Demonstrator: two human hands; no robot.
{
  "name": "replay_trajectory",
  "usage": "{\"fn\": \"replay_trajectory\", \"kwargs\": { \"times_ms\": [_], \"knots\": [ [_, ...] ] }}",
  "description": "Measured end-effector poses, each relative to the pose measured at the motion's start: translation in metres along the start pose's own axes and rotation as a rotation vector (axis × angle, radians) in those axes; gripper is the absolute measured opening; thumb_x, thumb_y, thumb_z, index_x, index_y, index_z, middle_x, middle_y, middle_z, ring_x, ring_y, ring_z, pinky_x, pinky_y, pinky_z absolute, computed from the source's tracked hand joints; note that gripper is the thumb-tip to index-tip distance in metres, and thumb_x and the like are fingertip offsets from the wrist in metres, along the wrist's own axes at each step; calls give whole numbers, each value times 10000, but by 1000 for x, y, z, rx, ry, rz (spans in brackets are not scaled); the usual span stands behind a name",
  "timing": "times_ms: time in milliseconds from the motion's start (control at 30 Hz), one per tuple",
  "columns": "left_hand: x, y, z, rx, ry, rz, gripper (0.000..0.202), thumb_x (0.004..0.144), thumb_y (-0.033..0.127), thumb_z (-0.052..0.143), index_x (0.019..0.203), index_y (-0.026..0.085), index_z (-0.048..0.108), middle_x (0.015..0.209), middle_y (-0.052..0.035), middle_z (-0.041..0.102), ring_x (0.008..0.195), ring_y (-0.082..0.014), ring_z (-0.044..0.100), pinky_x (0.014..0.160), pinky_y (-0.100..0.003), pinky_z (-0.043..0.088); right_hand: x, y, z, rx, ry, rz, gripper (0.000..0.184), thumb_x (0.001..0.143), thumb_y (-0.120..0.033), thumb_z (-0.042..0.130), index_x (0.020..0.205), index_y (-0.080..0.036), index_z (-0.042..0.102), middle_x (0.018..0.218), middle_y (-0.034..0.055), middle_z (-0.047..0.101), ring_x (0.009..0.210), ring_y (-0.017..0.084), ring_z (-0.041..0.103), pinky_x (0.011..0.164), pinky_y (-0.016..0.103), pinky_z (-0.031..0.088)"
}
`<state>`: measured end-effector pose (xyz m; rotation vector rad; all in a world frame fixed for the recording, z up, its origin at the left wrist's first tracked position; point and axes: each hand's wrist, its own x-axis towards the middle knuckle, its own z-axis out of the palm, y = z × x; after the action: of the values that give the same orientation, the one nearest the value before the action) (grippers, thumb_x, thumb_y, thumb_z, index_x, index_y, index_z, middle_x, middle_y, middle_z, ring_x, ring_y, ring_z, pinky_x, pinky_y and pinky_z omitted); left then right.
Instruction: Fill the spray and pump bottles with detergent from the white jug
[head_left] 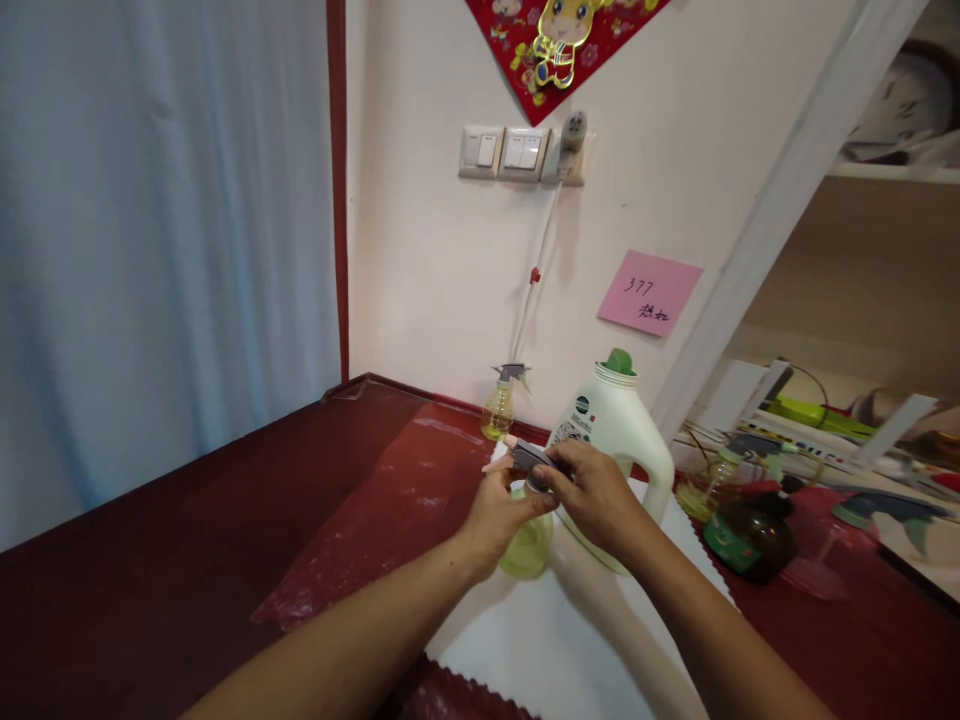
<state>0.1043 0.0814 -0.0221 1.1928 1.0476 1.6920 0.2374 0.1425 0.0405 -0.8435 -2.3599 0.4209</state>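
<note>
A small spray bottle (527, 552) with a yellow-green tint stands on a white sheet (559, 645) in front of me. Its grey spray head (529, 456) points up and to the left. My left hand (491, 518) is closed round the bottle near its neck, partly hiding it. The fingers of my right hand (589, 487) pinch the spray head from the right. Just behind my right hand, a large pale green jug (637, 425) with a green cap stands upright on the sheet.
Another spray bottle (496, 412) stands by the wall. To the right are a dark brown bottle (752, 537), a pink spray bottle (821, 555) and a yellowish spray bottle (709, 485). Clear plastic film (390, 500) covers part of the red tabletop. A blue curtain (165, 230) hangs left.
</note>
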Motion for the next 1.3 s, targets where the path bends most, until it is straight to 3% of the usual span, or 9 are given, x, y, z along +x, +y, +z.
{"fn": "replay_trajectory", "kwargs": {
  "times_ms": [167, 433, 567, 800, 967, 1100, 1300],
  "knots": [
    [4, -1, 6, 0, 74, 28, 470, 642, 376, 926, 1005, 157, 724, 1020, -90, 732, 988, -259, 660, 889, -364, 494, -1, 2, 1, -3, 8, 9, 190, 892, -323, 546, 745, -223, 614, 799, 53, 642, 823, 243, 586, 717, 343, 390],
    [7, -4, -16, 34, -74, 65, 356, 740, 452, 856, 963, 181, 794, 1144, -89, 719, 1187, -298, 602, 1057, -390, 418, 1, 5, 3, 20, 23, 3, 189, 886, -345, 554, 751, -225, 607, 788, 39, 634, 820, 236, 591, 726, 337, 399],
    [4, -4, -16, 16, -114, -9, 425, 787, 520, 796, 1033, 174, 788, 1098, -103, 749, 1152, -319, 635, 1018, -426, 449, 1, 5, 5, 11, 30, 3, 207, 897, -360, 546, 747, -228, 603, 782, 36, 628, 807, 231, 590, 720, 331, 399],
    [2, -6, 2, 3, 60, -26, 551, 634, 446, 912, 1052, 134, 735, 1090, -135, 757, 1068, -310, 675, 935, -389, 493, 1, 2, 6, -27, 47, 11, 167, 877, -297, 563, 732, -226, 604, 782, 33, 632, 823, 229, 589, 729, 325, 388],
    [-1, -1, 8, 35, 111, 7, 484, 683, 456, 874, 1002, 119, 736, 1066, -142, 760, 1042, -312, 682, 906, -374, 500, 0, 4, 7, -17, 32, 8, 173, 888, -295, 559, 743, -216, 611, 803, 45, 639, 818, 229, 588, 732, 325, 393],
    [-2, -2, 0, 79, 63, 44, 413, 745, 462, 819, 993, 138, 752, 1105, -123, 753, 1104, -327, 660, 943, -386, 487, 1, 4, 8, 4, 36, 10, 145, 886, -269, 573, 763, -211, 623, 810, 43, 639, 818, 224, 583, 737, 320, 391],
    [1, -5, -12, 156, -86, 51, 478, 836, 552, 707, 1108, 162, 750, 1117, -103, 756, 1174, -342, 632, 1032, -436, 452, 2, -3, 10, 50, 98, 33, 161, 856, -222, 623, 695, -212, 621, 758, 35, 633, 799, 223, 571, 745, 331, 388]
  ]
}}
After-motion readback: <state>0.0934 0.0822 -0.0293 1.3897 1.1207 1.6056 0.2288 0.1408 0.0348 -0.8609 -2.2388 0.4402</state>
